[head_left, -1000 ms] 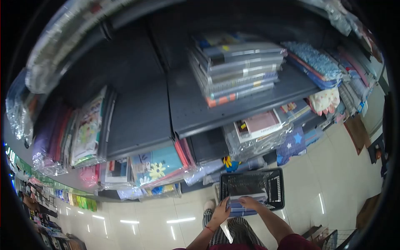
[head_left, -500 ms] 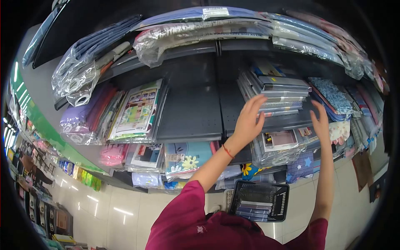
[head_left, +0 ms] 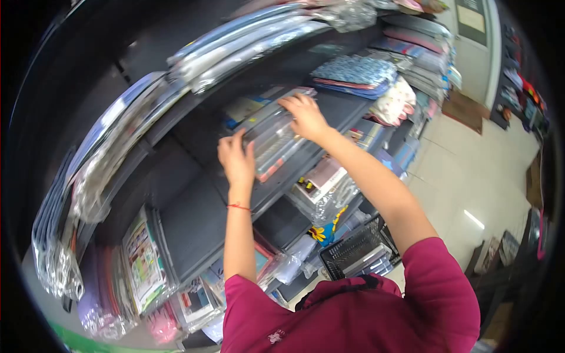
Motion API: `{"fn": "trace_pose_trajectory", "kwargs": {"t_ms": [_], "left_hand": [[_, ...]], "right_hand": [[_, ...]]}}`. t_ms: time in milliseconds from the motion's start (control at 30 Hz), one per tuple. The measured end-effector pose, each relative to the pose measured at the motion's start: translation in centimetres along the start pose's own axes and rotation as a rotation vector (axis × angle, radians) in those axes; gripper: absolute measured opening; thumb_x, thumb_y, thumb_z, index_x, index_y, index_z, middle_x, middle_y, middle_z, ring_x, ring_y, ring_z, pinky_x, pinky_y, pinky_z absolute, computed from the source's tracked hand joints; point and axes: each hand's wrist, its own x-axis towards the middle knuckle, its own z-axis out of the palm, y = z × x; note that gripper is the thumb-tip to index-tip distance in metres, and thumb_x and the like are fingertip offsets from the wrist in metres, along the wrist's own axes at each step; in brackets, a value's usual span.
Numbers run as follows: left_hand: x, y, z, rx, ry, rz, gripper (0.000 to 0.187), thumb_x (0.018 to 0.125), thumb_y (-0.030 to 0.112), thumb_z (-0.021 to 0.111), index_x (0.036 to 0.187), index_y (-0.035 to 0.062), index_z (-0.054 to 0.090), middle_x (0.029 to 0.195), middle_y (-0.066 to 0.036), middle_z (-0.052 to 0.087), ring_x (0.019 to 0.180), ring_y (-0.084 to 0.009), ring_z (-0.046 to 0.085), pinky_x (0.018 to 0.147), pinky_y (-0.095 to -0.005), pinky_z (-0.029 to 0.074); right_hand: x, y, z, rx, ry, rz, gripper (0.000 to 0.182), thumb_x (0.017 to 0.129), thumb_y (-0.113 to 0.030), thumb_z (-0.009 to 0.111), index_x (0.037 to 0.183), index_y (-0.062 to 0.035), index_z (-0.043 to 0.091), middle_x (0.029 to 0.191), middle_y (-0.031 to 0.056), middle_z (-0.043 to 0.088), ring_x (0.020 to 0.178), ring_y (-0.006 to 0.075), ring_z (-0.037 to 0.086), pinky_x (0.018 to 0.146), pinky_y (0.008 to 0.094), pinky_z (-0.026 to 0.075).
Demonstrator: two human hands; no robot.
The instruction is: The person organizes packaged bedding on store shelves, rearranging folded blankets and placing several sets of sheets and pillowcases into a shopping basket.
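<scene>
A stack of flat, clear-wrapped packages (head_left: pixel 273 138) lies on the middle shelf (head_left: pixel 203 217), somewhat blurred. My left hand (head_left: pixel 237 159), with a red string at the wrist, is at the stack's left side, its fingers apart. At the right side and top of the stack is my right hand (head_left: pixel 305 117), fingers spread and bent over the edge. Neither hand is closed round a package. Folded blue patterned textiles (head_left: pixel 355 75) sit on the shelf to the right of the stack.
Wrapped textiles (head_left: pixel 247 44) line the upper shelf. Upright packages (head_left: pixel 144 265) stand at the left. Below are more packaged goods (head_left: pixel 323 179) and a black basket (head_left: pixel 338 256) holding several flat packages, on the tiled floor (head_left: pixel 453 170). A brown mat (head_left: pixel 465 112) lies farther right.
The view has turned and tilted toward the right. My hands have come closer to the stack, my right hand now at its right side and top.
</scene>
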Motion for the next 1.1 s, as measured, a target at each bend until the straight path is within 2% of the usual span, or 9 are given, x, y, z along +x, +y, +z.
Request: {"fn": "trace_pose_trajectory", "kwargs": {"t_ms": [233,333,400,433,500,567,733,867,1100], "left_hand": [[-1.9,7.4,-4.2,-0.08,-0.084,0.188,0.031,0.077,0.011,0.069,0.108,0.0066,0.062,0.127,-0.011,0.051,0.126,-0.0342,0.04,0.103,-0.0463,0.031],[-4.7,11.0,-5.5,-0.081,-0.189,0.389,0.039,0.073,0.021,0.073,0.108,0.011,0.06,0.121,-0.009,0.055,0.117,-0.0328,0.049,0.101,-0.0485,0.033],[-7.1,14.4,-5.7,-0.276,-0.258,0.561,0.045,0.067,0.026,0.077,0.107,0.015,0.06,0.112,-0.009,0.059,0.098,-0.0282,0.059,0.084,-0.0448,0.047],[-8.3,15.2,-5.8,-0.413,-0.439,0.631,0.038,0.071,0.024,0.072,0.107,0.016,0.06,0.11,-0.007,0.059,0.098,-0.0247,0.059,0.078,-0.0382,0.05],[-10.6,19.8,-5.5,-0.518,-0.353,0.805,0.019,0.076,0.022,0.068,0.094,0.0204,0.066,0.103,-0.002,0.063,0.089,-0.0209,0.063,0.07,-0.0344,0.051],[-12.9,22.8,-4.7,-0.637,-0.37,0.82,0.019,0.079,0.022,0.065,0.098,0.0197,0.066,0.102,-0.002,0.064,0.09,-0.0175,0.063,0.072,-0.0298,0.052],[-18.8,24.0,0.5,-0.832,-0.784,0.433,0.029,0.081,0.026,0.065,0.103,0.0078,0.062,0.107,-0.005,0.062,0.101,-0.0191,0.061,0.081,-0.0307,0.051],[-27.2,21.5,2.8,-0.725,-0.997,0.154,0.031,0.08,0.022,0.067,0.106,0.0057,0.061,0.111,-0.006,0.061,0.105,-0.0196,0.059,0.086,-0.0324,0.05],[-39.3,17.1,5.7,-0.626,-0.983,-0.579,0.035,0.082,0.017,0.067,0.115,0.0064,0.058,0.122,-0.008,0.058,0.113,-0.0269,0.056,0.091,-0.0353,0.048]], "right_hand": [[-4.6,-0.5,-7.0,-0.033,0.235,-0.075,0.053,0.06,-0.004,0.064,0.112,-0.0133,0.061,0.108,0.0054,0.056,0.11,0.0307,0.045,0.103,0.0465,0.033],[-10.0,0.9,-11.7,0.065,0.265,-0.073,0.049,0.057,-0.006,0.064,0.105,-0.0142,0.064,0.108,0.0043,0.056,0.107,0.0312,0.047,0.098,0.0458,0.036],[-15.5,0.5,-15.0,0.035,0.288,0.001,0.051,0.054,-0.003,0.061,0.104,-0.0135,0.067,0.111,0.0052,0.058,0.109,0.0326,0.048,0.097,0.046,0.038],[-18.5,0.5,-16.7,0.007,0.288,0.045,0.052,0.053,-0.002,0.059,0.103,-0.0129,0.067,0.113,0.0058,0.06,0.11,0.0332,0.049,0.098,0.0466,0.037],[-24.6,0.0,-20.0,-0.081,0.276,0.143,0.045,0.055,0.0,0.057,0.098,-0.0095,0.067,0.11,0.0084,0.063,0.108,0.034,0.055,0.1,0.0529,0.036],[-30.3,-0.6,-23.0,-0.181,0.196,0.234,0.037,0.057,-0.001,0.063,0.093,-0.0078,0.065,0.105,0.0089,0.064,0.103,0.0339,0.057,0.098,0.0527,0.037],[-39.7,-1.7,-25.7,-0.215,-0.192,0.538,0.04,0.055,-0.004,0.073,0.093,-0.0053,0.06,0.097,0.0103,0.063,0.098,0.0316,0.058,0.089,0.0461,0.042],[-43.8,-0.4,-21.9,-0.219,-0.391,0.551,0.041,0.056,-0.002,0.073,0.095,-0.0075,0.062,0.102,0.0075,0.062,0.103,0.0298,0.056,0.092,0.0484,0.041],[-50.8,4.7,-9.5,0.051,-0.674,0.443,0.04,0.064,-0.005,0.071,0.103,-0.0097,0.063,0.106,0.0053,0.061,0.105,0.0274,0.054,0.09,0.0438,0.042]]}}
